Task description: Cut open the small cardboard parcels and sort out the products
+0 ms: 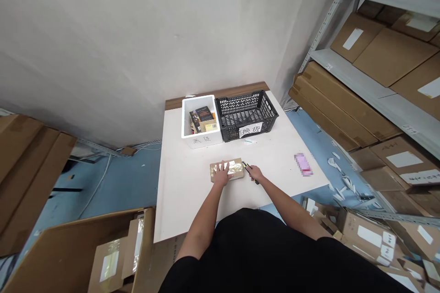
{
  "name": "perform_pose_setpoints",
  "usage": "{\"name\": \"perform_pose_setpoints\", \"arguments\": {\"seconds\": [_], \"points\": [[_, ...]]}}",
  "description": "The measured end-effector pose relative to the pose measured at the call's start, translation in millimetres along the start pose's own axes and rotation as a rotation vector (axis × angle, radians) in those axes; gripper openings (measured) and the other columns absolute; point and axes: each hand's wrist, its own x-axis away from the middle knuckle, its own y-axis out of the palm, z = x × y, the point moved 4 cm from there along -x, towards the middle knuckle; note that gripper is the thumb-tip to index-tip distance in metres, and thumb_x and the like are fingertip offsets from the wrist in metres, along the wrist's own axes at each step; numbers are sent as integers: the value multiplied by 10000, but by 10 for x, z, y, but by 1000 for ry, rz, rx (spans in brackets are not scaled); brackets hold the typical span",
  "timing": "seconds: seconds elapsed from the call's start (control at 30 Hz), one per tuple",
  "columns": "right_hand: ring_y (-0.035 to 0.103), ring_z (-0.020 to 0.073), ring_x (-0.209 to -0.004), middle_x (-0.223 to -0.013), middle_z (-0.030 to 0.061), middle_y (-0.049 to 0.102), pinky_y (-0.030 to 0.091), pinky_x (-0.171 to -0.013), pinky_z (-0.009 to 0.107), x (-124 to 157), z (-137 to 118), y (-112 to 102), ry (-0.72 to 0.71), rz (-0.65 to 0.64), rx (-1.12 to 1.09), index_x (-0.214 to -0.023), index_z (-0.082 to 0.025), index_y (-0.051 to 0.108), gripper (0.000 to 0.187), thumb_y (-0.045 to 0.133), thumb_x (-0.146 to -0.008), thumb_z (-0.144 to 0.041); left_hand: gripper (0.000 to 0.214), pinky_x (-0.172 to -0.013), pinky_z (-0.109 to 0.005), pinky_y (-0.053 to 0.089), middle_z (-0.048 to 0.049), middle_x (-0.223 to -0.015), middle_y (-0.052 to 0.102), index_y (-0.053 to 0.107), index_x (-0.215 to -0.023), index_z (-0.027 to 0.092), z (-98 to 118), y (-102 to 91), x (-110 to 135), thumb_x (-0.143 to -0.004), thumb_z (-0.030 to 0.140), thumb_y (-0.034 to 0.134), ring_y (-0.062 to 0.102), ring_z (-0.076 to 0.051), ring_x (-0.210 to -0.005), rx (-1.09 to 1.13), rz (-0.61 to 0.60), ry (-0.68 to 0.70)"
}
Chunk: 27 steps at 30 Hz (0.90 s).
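A small taped cardboard box (236, 170) lies on the white table (182, 192) in front of me. My left hand (222, 174) rests on the box's left part with its fingers spread. Closed around a box cutter (255, 181), my right hand (254, 173) is at the box's right end, the tool's tip close to that edge. Whether the blade touches the cardboard is too small to tell.
Behind the box stand a white foam box (202, 139) holding books and packets, and a black plastic crate (247, 119). A pixelated pink object (303, 165) lies at the table's right. Shelves with cartons (395, 55) rise on the right; a large open carton (68, 238) sits lower left.
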Motion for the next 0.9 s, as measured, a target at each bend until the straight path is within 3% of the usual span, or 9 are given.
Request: {"name": "perform_pose_setpoints", "arguments": {"seconds": [0.3, 0.43, 0.53, 0.6, 0.77, 0.9], "points": [[542, 88, -357, -587, -58, 565, 373, -461, 196, 286, 89, 71, -56, -28, 205, -838, -207, 520, 390, 504, -1072, -519, 810, -1279, -620, 201, -6, -1791, -23, 115, -1696, 390, -19, 29, -11, -997, 707, 375, 7, -360, -1641, -14, 6, 11], [545, 85, -374, -592, -61, 575, 374, -462, 190, 377, 195, -22, -29, -50, 202, -852, -209, 522, 396, 544, -1049, -552, 803, -1279, -603, 206, -13, -1793, 9, 148, -1694, 381, -28, -27, 8, -997, 716, 360, 30, -355, -1641, -11, 23, 15], [566, 89, -404, -618, -59, 584, 413, -484, 192, 415, 245, -79, 6, 81, 99, -892, -216, 515, 397, 467, -1073, -567, 836, -1275, -594, 211, -27, -1793, 66, 197, -1689, 372, -35, -83, 33, -969, 758, 377, 61, -365, -1637, -4, 40, 32], [590, 102, -435, -658, -51, 603, 450, -506, 205, 423, 237, 13, 23, 171, 31, -951, -224, 512, 379, 457, -1068, -580, 862, -1275, -607, 185, -41, -1790, 92, 216, -1685, 374, -35, -106, 61, -948, 793, 372, 48, -377, -1636, 3, 75, 12], [689, 177, -594, -831, 20, 698, 515, -557, 257, 260, 15, 523, 94, 175, -2, -1136, -228, 523, 497, 670, -919, -650, 843, -1260, -624, 175, -99, -1778, 152, 234, -1686, 335, -14, -123, 181, -971, 775, 300, 81, -402, -1626, 31, 143, -95], [751, 245, -844, -1025, 110, 742, 541, -638, 289, -33, -404, 533, 32, 143, 96, -1254, -211, 517, 600, 698, -882, -645, 692, -1153, -590, 372, -172, -1623, 440, 369, -1641, 295, -148, -208, 318, -1042, 615, 235, 411, -406, -1471, 66, 124, -194]]}}
